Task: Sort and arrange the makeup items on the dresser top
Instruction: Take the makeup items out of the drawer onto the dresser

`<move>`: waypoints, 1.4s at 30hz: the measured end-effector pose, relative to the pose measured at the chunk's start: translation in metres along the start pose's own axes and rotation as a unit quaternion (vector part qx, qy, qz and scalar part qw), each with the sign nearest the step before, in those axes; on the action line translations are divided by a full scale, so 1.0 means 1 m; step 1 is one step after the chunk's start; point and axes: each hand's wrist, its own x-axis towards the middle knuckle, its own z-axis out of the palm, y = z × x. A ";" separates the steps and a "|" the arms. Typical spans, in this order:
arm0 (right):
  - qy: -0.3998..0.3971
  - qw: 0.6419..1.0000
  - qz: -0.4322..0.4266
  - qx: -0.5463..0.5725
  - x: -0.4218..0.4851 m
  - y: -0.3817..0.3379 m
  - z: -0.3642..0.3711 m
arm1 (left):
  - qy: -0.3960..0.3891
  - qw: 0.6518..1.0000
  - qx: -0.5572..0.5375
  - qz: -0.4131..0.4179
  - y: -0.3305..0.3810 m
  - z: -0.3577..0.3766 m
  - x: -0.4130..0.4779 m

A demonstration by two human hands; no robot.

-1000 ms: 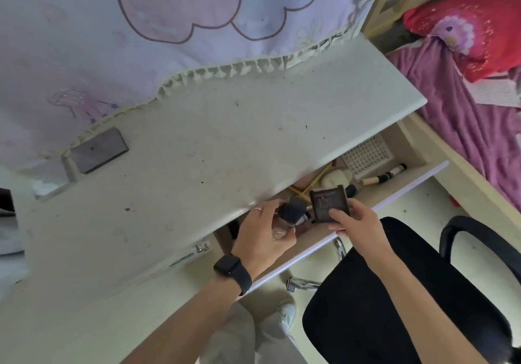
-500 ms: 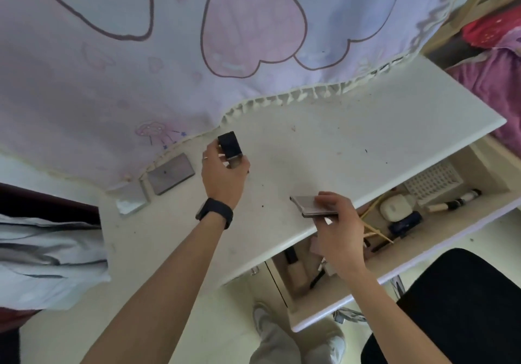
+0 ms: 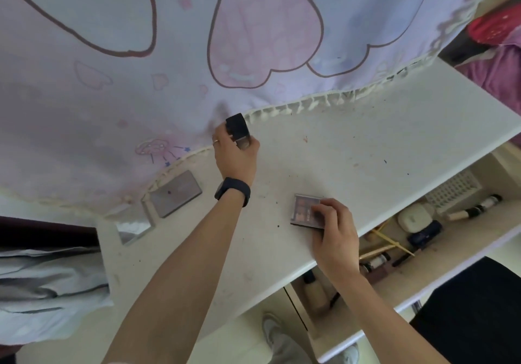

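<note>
Far left, a small mirrored tile point(image 3: 135, 227) and a flat grey rectangular case point(image 3: 176, 193) lie on the white dresser top point(image 3: 366, 152), at the fringe of the pastel heart-print cloth point(image 3: 112, 96). The left hand point(image 3: 236, 158) clasps a small bottle with a square black cap point(image 3: 238, 130) near the back edge; fingers hide its body and base. The right hand point(image 3: 334, 232) pinches a brown-shaded eyeshadow palette point(image 3: 304, 210) lying near the front edge, covering one corner. Contents of the open drawer point(image 3: 465, 222) are indistinct

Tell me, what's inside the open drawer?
A white lattice basket, a white case, a dark blue item, yellow sticks and a beige bottle lie in the drawer. The dresser top covers its back part, so anything there is hidden.
</note>
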 end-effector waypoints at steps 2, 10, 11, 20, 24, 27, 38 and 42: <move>-0.003 1.000 0.001 -0.006 -0.001 0.001 0.001 | -0.006 1.000 -0.002 -0.004 0.000 0.001 0.004; 0.006 1.000 -0.009 -0.013 -0.001 0.004 0.004 | -0.049 0.998 -0.017 -0.033 -0.002 -0.023 -0.055; 0.009 1.000 -0.008 -0.012 -0.001 0.004 0.005 | -0.103 0.993 -0.008 -0.053 -0.005 -0.028 -0.071; -0.010 1.000 0.010 0.003 0.002 -0.002 -0.002 | -0.285 0.929 -0.082 -0.221 -0.010 -0.030 -0.137; -0.058 0.997 0.022 0.047 0.002 -0.008 -0.016 | -0.269 0.924 -0.131 -0.239 -0.017 -0.037 -0.140; -0.162 0.972 0.095 0.145 0.005 -0.016 -0.036 | -0.255 0.920 -0.134 -0.264 -0.028 -0.055 -0.138; -0.341 0.858 0.225 0.313 -0.002 -0.091 -0.011 | -0.316 0.943 0.052 -0.087 -0.062 -0.169 -0.137; -0.383 0.857 0.183 0.293 -0.010 -0.120 0.021 | -0.311 0.918 0.242 0.031 -0.087 -0.206 -0.133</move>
